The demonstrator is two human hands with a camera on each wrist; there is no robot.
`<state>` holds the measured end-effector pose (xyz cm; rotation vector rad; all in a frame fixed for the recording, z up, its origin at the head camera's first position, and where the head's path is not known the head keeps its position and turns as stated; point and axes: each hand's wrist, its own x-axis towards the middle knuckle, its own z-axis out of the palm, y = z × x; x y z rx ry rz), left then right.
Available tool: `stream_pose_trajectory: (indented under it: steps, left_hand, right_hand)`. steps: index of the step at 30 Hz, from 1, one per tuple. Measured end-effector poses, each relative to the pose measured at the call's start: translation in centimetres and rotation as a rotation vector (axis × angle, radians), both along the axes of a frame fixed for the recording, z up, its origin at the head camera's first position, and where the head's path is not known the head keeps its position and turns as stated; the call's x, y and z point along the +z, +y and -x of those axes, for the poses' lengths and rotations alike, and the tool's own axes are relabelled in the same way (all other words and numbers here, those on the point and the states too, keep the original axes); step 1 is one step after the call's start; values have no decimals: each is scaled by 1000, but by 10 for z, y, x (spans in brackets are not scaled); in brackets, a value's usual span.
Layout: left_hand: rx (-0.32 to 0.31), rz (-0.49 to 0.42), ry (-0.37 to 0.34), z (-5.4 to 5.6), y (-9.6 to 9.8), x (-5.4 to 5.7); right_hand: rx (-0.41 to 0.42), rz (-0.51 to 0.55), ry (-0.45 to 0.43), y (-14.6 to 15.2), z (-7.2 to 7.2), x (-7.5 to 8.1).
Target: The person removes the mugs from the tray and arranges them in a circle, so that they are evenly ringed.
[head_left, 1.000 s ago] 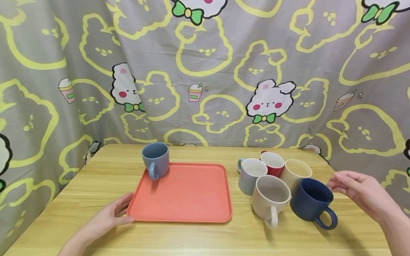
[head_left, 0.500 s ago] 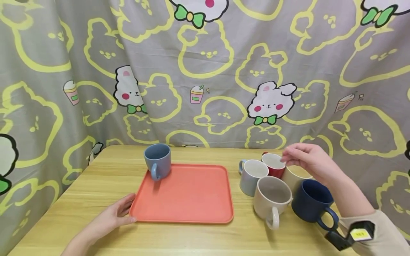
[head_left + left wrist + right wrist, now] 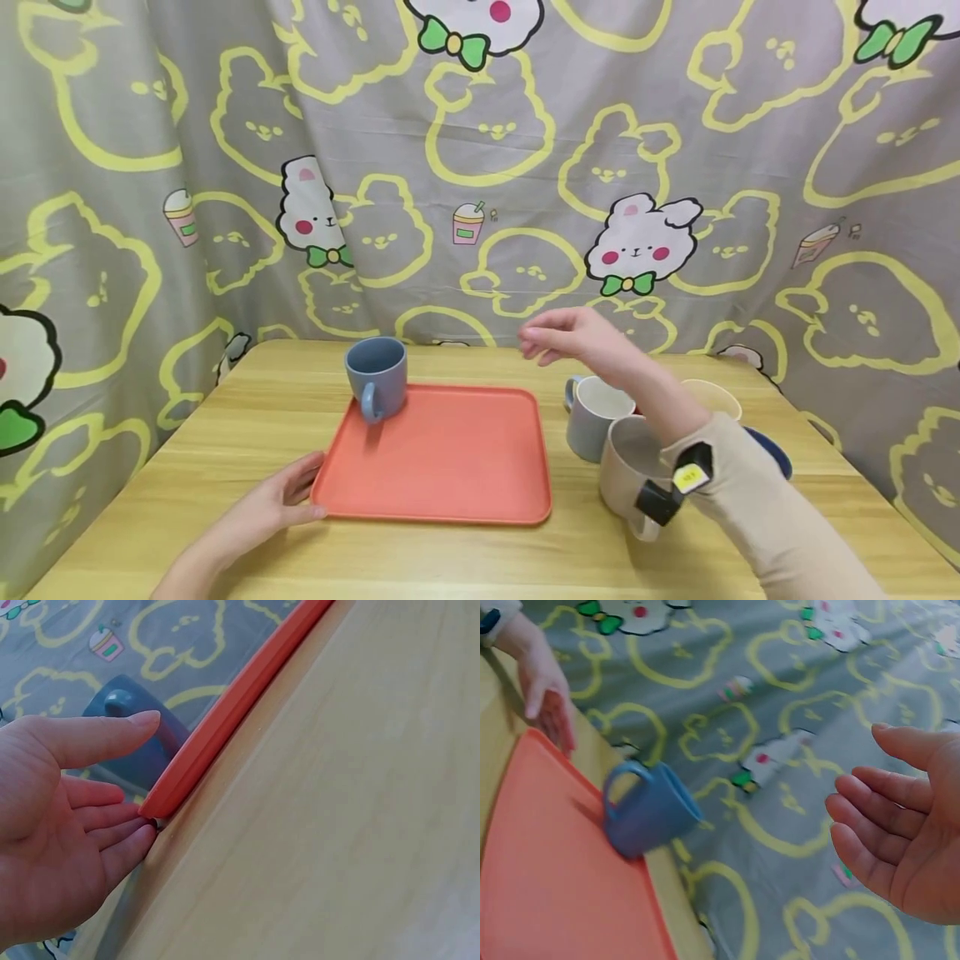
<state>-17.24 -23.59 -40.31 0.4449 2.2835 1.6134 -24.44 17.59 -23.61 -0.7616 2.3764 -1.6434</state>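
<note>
My left hand is at the left edge of a coral-red rectangular tray. In the left wrist view its fingertips meet the tray's corner from the side, while the thumb stays apart from the rim. A blue-grey mug stands upright on the tray's far left corner, handle turned toward me. My right hand hangs in the air beyond the tray's far right corner, holding nothing. Its fingers are loosely bent and the thumb is spread in the right wrist view.
Right of the tray stand a light grey mug, a beige mug, a cream mug and a navy mug. A red mug is almost wholly behind my right forearm. A patterned grey curtain hangs behind the wooden table.
My right hand has swept left from beside the navy mug, over the mugs, to above the table's back near the tray. The left hand keeps its place at the tray.
</note>
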Motion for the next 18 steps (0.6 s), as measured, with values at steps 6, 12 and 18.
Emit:
stream_pose_trajectory:
  steps: [6,12,18]
  left_hand:
    - [-31,2,28,0,1,-2]
    - [-16,-2,20,0,0,-5]
    - [-19,5,33,-1,0,-4]
  right_hand:
    - [115,-71,-17,-55,10,-14]
    - [109,-17,-91,-104,17,-46]
    - [51,86,-186,-146,24,-88]
